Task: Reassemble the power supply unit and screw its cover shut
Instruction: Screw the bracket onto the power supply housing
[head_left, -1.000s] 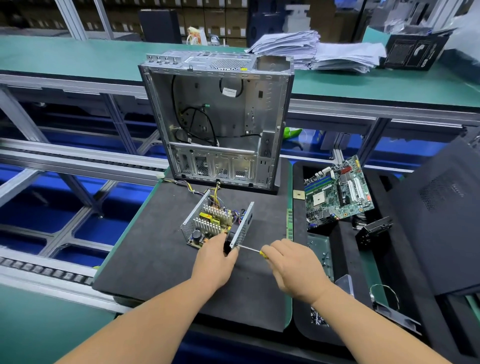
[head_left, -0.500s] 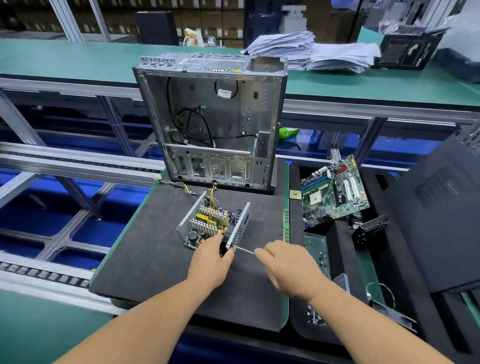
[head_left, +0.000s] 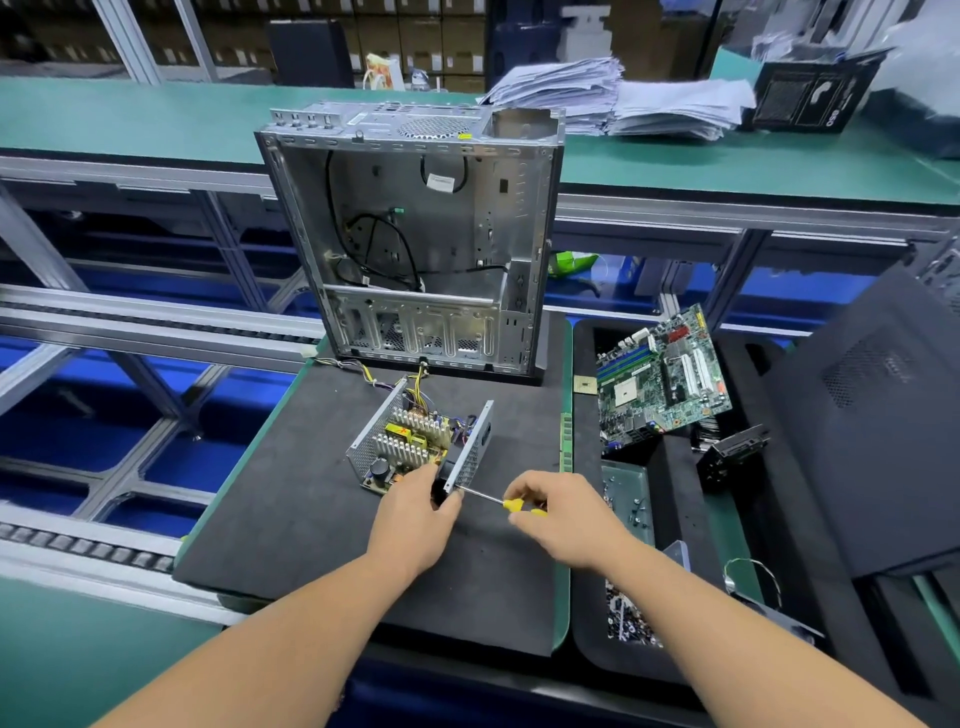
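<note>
The power supply unit (head_left: 410, 441) lies open on the black foam mat (head_left: 311, 519), its heat sinks and yellow parts showing between two perforated metal walls. My left hand (head_left: 415, 514) grips the unit's near right corner by the black fan. My right hand (head_left: 561, 519) holds a yellow-handled screwdriver (head_left: 511, 503), whose shaft points left and touches the right wall's near end. Yellow and black wires run from the unit toward the computer case. No cover lies on the unit.
An empty silver computer case (head_left: 415, 244) stands upright behind the unit. To the right lie a green motherboard (head_left: 660, 379), a tray of screws (head_left: 628, 504), a small black part (head_left: 732, 452) and a black side panel (head_left: 872, 415). Paper stacks sit on the far bench.
The view has shifted slightly. My right hand has drawn back a little along the screwdriver, so its yellow handle now shows. My left hand stays on the unit's corner.
</note>
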